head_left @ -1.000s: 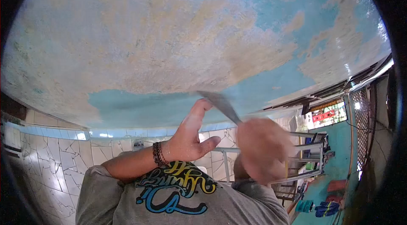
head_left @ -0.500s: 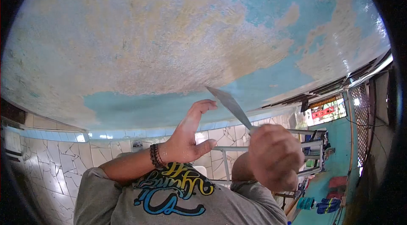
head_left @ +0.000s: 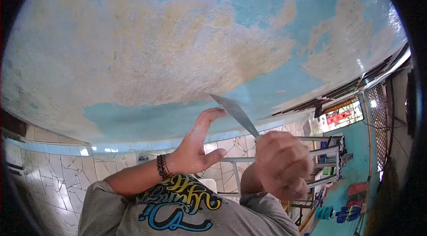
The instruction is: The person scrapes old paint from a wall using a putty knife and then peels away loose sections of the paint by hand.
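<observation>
My right hand [head_left: 283, 164] is wrapped round the handle of a metal scraper [head_left: 236, 113], whose flat blade points up and left toward the wall. The blade's tip lies near the boundary between a rough, whitish bare patch and blue paint on the large wall [head_left: 169, 53]. Left of the blade, my left hand [head_left: 195, 145] is raised with thumb and fingers apart and nothing in it. Its fingertips are beside the blade; whether they touch it or the wall I cannot tell. A dark beaded bracelet circles my left wrist.
A metal ladder [head_left: 327, 151] lies behind my right hand. Cracked-pattern tiles [head_left: 66, 173] cover the floor below. At the right are a window [head_left: 342, 116], a lattice [head_left: 377, 125] and gloves [head_left: 348, 213] against a turquoise wall.
My right hand and the scraper have moved slightly left, the blade's tip a little lower. My left hand has barely shifted. The view of the wall has moved slightly left.
</observation>
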`<state>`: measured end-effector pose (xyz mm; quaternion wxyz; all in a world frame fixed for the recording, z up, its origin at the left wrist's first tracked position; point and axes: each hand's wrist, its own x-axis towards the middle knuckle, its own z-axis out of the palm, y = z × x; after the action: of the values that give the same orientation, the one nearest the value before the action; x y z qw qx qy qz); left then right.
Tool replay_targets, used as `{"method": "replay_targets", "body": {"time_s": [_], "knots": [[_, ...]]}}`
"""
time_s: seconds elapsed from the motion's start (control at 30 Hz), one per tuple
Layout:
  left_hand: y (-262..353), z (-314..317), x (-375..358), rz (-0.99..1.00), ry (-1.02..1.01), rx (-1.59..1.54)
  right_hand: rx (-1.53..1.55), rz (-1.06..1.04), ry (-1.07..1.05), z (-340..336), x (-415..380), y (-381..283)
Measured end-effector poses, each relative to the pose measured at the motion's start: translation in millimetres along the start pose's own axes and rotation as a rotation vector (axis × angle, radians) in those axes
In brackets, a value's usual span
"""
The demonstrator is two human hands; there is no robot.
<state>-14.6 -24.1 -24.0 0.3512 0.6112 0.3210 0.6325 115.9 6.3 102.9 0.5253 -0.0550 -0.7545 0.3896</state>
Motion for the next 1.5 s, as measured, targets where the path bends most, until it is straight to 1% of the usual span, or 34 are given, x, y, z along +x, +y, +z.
{"method": "replay_targets", "body": {"time_s": [0.03,0.07,0.13,0.17,0.23,0.27,0.33,0.4,0.5,0.57,0.63,0.67,0.77,0.83,0.9,0.93,1.03,1.1,1.13,1.17,1.27,1.33,1.37,1.43,1.5], "knots": [[1,2,-1,0.000,-0.005,-0.005,-0.029,0.029,0.033,1,-3,-1],[-1,4,-5,-0.050,-0.015,-0.030,-0.060,0.057,0.072,1,-7,-3],[-8,6,-6,-0.136,-0.015,-0.073,-0.070,-0.014,0.052,-4,-7,0],[-7,5,-5,-0.100,-0.032,-0.079,-0.073,-0.053,0.042,-6,-7,4],[-3,5,0,-0.029,-0.056,-0.087,0.162,-0.187,0.000,-17,-6,-6],[-5,7,1,-0.031,-0.026,-0.085,0.001,-0.084,0.132,-17,-15,0],[-9,15,2,-0.041,0.014,-0.089,-0.053,0.009,0.195,-17,-23,5],[-9,13,4,-0.013,0.000,-0.061,0.178,-0.038,0.032,-23,-7,11],[-5,12,8,0.019,-0.015,-0.046,0.219,-0.248,0.052,-32,-12,-2],[-4,16,4,0.001,-0.023,-0.036,0.184,-0.158,0.016,-34,-13,6],[-7,16,5,-0.016,-0.023,-0.004,0.151,-0.071,0.104,-26,-11,16],[-7,17,6,-0.012,-0.024,-0.016,0.207,-0.056,0.085,-32,-15,17],[-6,18,5,-0.001,-0.012,-0.016,0.260,-0.173,0.098,-30,-17,-4],[-10,20,2,0.005,-0.012,0.026,0.169,-0.114,0.139,-20,-24,7],[-14,19,-2,-0.038,-0.022,0.023,0.146,-0.024,0.036,-20,-11,10],[-14,18,-4,-0.060,-0.024,0.024,0.152,0.001,0.042,-22,-14,10],[-8,21,2,0.048,0.025,0.020,0.229,-0.129,0.100,-21,-18,-5],[-15,17,2,-0.002,0.003,0.015,-0.189,0.028,0.192,-11,-21,-9],[-17,18,2,-0.025,-0.009,0.010,-0.016,-0.019,0.131,-17,-20,2],[-17,19,2,-0.003,0.003,0.009,0.161,-0.071,0.066,-22,-18,8],[-11,22,2,0.042,0.010,0.020,0.206,-0.086,0.168,-29,-27,0],[-8,22,3,0.056,-0.006,0.060,0.205,-0.068,0.148,-28,-28,13],[-7,22,-1,0.019,-0.017,0.061,0.200,-0.056,0.147,-27,-30,18],[-7,18,-2,-0.038,-0.028,0.073,0.302,-0.056,0.192,-28,-29,19],[-8,20,-2,-0.017,-0.039,0.024,0.345,-0.051,0.263,-32,-38,14]]}}
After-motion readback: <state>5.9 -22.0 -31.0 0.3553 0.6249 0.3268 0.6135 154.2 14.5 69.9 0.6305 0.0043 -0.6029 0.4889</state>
